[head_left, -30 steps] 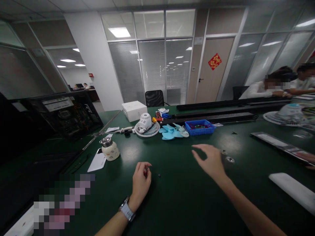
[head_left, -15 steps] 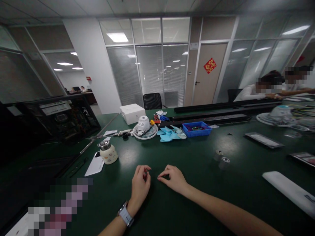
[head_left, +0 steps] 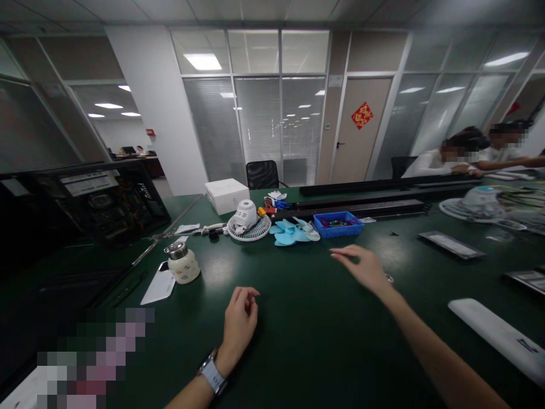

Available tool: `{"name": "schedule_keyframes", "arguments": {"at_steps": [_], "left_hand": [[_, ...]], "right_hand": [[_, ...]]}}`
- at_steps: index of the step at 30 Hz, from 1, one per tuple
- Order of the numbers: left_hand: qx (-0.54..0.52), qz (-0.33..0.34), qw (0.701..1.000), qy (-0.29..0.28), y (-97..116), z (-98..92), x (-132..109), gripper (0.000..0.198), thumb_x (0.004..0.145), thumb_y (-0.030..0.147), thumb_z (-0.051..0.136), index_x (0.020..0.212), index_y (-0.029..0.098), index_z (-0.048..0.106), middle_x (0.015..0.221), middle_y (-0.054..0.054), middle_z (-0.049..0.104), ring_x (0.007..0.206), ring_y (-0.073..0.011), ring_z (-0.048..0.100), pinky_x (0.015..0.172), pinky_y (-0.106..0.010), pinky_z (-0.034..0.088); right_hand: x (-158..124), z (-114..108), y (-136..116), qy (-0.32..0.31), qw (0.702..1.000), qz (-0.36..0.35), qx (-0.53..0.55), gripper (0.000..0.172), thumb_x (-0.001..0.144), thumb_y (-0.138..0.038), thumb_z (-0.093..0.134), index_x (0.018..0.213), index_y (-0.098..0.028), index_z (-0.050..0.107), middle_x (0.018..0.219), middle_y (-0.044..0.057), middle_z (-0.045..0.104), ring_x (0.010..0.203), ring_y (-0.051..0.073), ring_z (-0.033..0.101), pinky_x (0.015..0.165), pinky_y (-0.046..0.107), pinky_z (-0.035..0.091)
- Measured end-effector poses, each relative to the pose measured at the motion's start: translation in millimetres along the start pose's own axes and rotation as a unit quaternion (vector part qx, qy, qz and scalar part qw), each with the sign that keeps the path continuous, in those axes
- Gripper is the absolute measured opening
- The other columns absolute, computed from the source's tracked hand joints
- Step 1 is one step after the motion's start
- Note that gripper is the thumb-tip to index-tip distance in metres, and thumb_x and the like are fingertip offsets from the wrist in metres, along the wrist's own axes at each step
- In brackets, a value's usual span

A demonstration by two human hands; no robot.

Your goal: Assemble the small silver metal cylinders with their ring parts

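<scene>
Small metal cylinder (head_left: 389,278): on the near side of the blue tray (head_left: 340,231) and a little to its right, mostly hidden behind the right wrist; part of its round end shows. Right hand (head_left: 364,270) is nearest to it, just on the near side of the tray. Thumb and forefinger tips brought close, gap narrow; cannot tell whether anything tiny sits between them. Left hand (head_left: 239,325) is well nearer than the tray and to its left, fingers loosely curled, thumb near the forefinger; cannot tell whether it holds something. Watch (head_left: 212,372) with pale strap on that wrist.

Tray itself stands on the green tabletop (head_left: 298,346), with small coloured parts inside, too fine to name. Light-blue fan blades (head_left: 287,233) lie just left of the tray. Farther left, white fan housing (head_left: 246,213) on its round grille (head_left: 250,236); white box (head_left: 227,196) beyond it.

Well left of the tray and nearer: cream flask (head_left: 183,268) with metal lid, beside a flat white object (head_left: 159,286). Opened computer case (head_left: 100,204) at far left of it.

Long black rails (head_left: 374,199) run behind the tray. Right of it: flat dark-framed piece (head_left: 451,244); nearer, a long white cover (head_left: 489,329). Two people sit beyond it, far right.
</scene>
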State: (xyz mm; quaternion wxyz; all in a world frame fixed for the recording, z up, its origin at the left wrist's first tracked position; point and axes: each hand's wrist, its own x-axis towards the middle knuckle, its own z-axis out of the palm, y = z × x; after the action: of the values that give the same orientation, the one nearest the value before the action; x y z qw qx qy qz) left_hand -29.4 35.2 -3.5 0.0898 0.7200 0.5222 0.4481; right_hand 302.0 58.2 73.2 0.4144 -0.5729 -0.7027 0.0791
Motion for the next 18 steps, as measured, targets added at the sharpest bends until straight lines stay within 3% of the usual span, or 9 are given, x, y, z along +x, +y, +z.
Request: {"name": "schedule_keyframes", "arguments": {"at_steps": [2,5,8,13,18], "left_hand": [[-0.002,-0.004,1.000,-0.004,-1.1,0.8,0.0,0.018,0.080,0.013,0.045,0.090,0.020,0.059,0.083,-0.001,0.053,0.063,-0.0140,0.052,0.058,-0.026,0.045],[-0.002,-0.008,1.000,-0.010,-3.0,1.8,-0.4,0.019,0.080,0.013,0.045,0.091,0.020,0.058,0.086,-0.002,0.054,0.064,-0.0140,0.053,0.059,-0.026,0.045],[-0.001,-0.009,1.000,-0.016,-4.0,2.5,-1.3,0.019,0.080,0.013,0.045,0.091,0.021,0.058,0.086,-0.002,0.054,0.064,-0.0140,0.053,0.058,-0.026,0.045],[-0.001,-0.006,1.000,-0.030,-5.4,3.9,-2.3,0.018,0.082,0.013,0.044,0.090,0.021,0.058,0.087,-0.002,0.053,0.064,-0.0138,0.053,0.058,-0.026,0.045],[-0.001,-0.020,0.998,-0.054,-6.4,4.5,-2.6,0.017,0.083,0.013,0.043,0.091,0.020,0.056,0.089,-0.002,0.052,0.065,-0.0133,0.052,0.060,-0.026,0.045]], "right_hand": [[3.3,-44.6,43.4,0.073,0.991,0.078,-0.078,0.031,0.082,-0.044,0.057,0.099,-0.025,0.074,0.103,0.005,0.073,0.095,0.026,0.065,0.083,0.036,0.048],[-6.4,-77.6,94.9,0.084,0.969,0.166,-0.165,0.032,0.079,-0.041,0.058,0.100,-0.023,0.075,0.099,0.008,0.074,0.094,0.030,0.067,0.079,0.040,0.049],[-15.5,-75.7,116.2,0.041,0.964,0.165,-0.205,0.031,0.079,-0.038,0.057,0.098,-0.022,0.075,0.099,0.007,0.075,0.093,0.030,0.067,0.079,0.040,0.050],[-8.9,-56.8,116.6,-0.004,0.966,0.116,-0.232,0.028,0.080,-0.031,0.055,0.096,-0.022,0.076,0.099,0.007,0.075,0.091,0.027,0.068,0.076,0.035,0.051],[-6.0,-53.4,118.5,-0.017,0.966,0.102,-0.237,0.029,0.080,-0.033,0.055,0.096,-0.021,0.076,0.097,0.008,0.075,0.086,0.025,0.069,0.070,0.032,0.051]]}}
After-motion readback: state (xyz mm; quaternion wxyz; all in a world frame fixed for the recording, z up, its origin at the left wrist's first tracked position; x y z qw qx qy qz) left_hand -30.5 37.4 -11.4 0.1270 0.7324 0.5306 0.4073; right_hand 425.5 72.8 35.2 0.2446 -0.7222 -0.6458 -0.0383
